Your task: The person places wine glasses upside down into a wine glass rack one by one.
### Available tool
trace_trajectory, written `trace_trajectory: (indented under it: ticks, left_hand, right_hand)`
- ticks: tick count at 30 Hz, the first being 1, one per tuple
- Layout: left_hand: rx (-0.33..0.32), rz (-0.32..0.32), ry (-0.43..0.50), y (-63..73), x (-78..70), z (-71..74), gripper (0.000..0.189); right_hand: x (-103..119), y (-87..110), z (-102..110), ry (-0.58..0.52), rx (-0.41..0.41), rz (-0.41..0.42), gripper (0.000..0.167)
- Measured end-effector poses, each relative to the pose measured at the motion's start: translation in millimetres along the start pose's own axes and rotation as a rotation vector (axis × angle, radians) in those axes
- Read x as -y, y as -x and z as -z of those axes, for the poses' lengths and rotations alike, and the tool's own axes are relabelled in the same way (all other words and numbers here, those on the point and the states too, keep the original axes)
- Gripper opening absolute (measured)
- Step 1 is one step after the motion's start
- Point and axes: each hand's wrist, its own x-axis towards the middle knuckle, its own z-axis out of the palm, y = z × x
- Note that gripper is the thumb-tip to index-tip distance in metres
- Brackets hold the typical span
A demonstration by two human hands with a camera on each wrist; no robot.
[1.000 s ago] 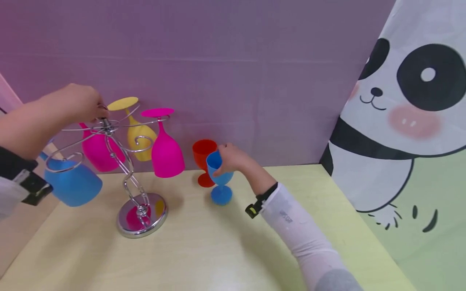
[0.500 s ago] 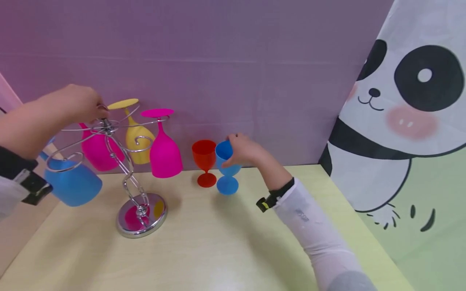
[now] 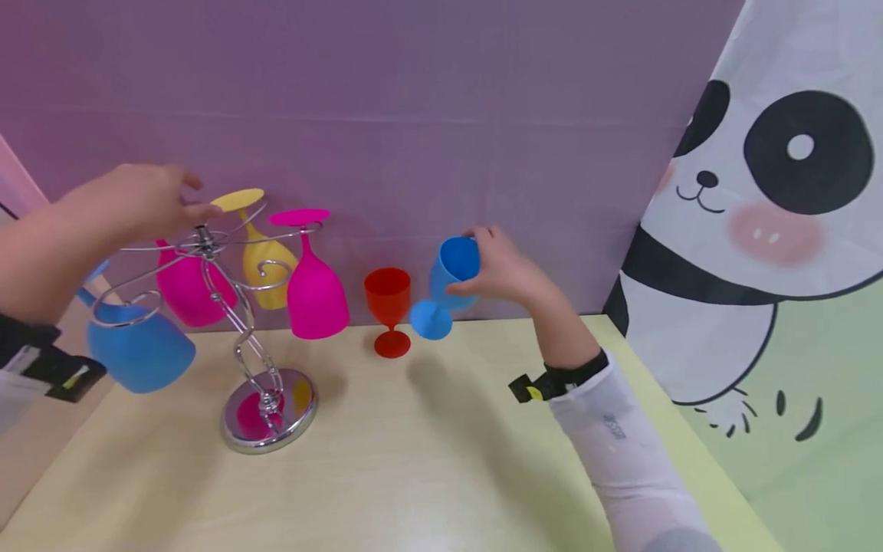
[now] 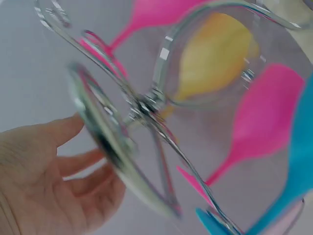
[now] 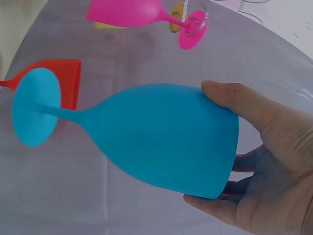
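Observation:
My right hand (image 3: 510, 268) grips a blue goblet (image 5: 161, 137) around the bowl near its rim, thumb on one side and fingers on the other. The goblet is tilted and raised off the table, foot toward the left. A red goblet (image 3: 388, 295) stands upright just left of it. At the top of a chrome goblet rack (image 3: 244, 330), my left hand (image 3: 141, 203) has its fingers parted beside the ring handle (image 4: 120, 156). Upside down on the rack hang a pink goblet (image 3: 317, 299), another pink goblet (image 3: 193, 287), a yellow goblet (image 3: 265, 257) and a blue goblet (image 3: 141, 353).
The rack's round mirrored base (image 3: 276, 437) rests on the left part of the pale wooden table (image 3: 386, 468). A purple cloth backdrop (image 3: 441, 153) rises behind the table's back edge. A panda-printed sheet (image 3: 731, 353) hangs at the right.
My right hand has carried the blue goblet right, away from the red one, then lifted and tilted it. My left fingers have loosened and spread at the rack's top.

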Motion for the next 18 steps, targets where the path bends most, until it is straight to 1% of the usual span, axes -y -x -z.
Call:
trace_trajectory:
  ticks: [2, 5, 6, 9, 12, 15, 18]
  left_hand:
    - [-0.057, 0.011, 0.034, 8.0, -7.7, 1.2, 0.071]
    - [-0.171, 0.025, 0.118, 22.4, -23.1, 0.0, 0.082]
    - [-0.200, 0.018, 0.150, 27.4, -28.3, -0.7, 0.084]
    - [-0.281, -0.043, 0.247, 41.7, -43.7, -5.9, 0.084]
    - [-0.349, -0.132, 0.319, 56.3, -58.8, -14.3, 0.083]
    - [-0.420, -0.203, 0.402, 72.1, -75.0, -25.6, 0.084]
    - [-0.506, -0.268, 0.472, 86.5, -90.9, -41.2, 0.085]
  right_hand:
    - [-2.9, 4.0, 3.1, -0.045, -0.036, 0.002, 0.088]
    - [-7.1, 11.9, 4.0, -0.117, -0.087, 0.002, 0.091]
    - [-8.4, 15.0, 3.4, -0.141, -0.102, 0.001, 0.091]
    - [-13.0, 25.2, -0.4, -0.203, -0.138, -0.009, 0.092]
    - [-17.7, 36.0, -5.0, -0.256, -0.174, -0.026, 0.091]
    - [-22.5, 46.7, -9.7, -0.294, -0.204, -0.035, 0.091]
    - [-27.3, 55.6, -14.2, -0.346, -0.231, -0.026, 0.090]
